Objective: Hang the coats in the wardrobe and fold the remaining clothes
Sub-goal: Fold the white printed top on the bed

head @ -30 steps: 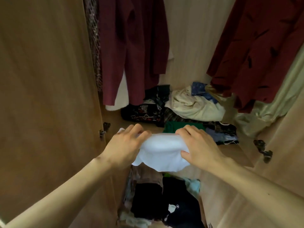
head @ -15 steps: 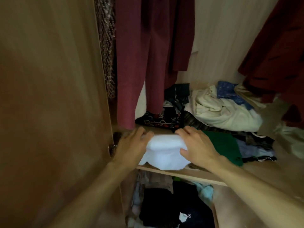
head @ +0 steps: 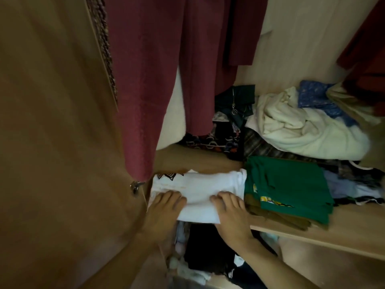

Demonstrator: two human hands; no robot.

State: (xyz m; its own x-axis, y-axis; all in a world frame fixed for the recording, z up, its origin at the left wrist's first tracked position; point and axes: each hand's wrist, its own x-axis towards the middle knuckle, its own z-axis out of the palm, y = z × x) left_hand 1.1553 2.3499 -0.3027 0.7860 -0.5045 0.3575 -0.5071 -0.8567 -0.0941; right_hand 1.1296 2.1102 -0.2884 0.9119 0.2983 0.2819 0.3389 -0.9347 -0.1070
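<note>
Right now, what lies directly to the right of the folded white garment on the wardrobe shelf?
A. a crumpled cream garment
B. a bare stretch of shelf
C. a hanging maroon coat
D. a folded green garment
D: the folded green garment sits edge to edge with the folded white garment on the shelf, while the left hand and right hand rest on the white one's front edge.

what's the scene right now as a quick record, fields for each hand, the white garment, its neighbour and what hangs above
left hand: fingers flat on the folded white cloth garment, near its left end
right hand: fingers flat on the same garment, near its right end
white garment: lies on the light wooden wardrobe shelf, front edge overhanging
neighbour: folded green cloth garment, touching its right side
above: maroon hanging coat
</note>
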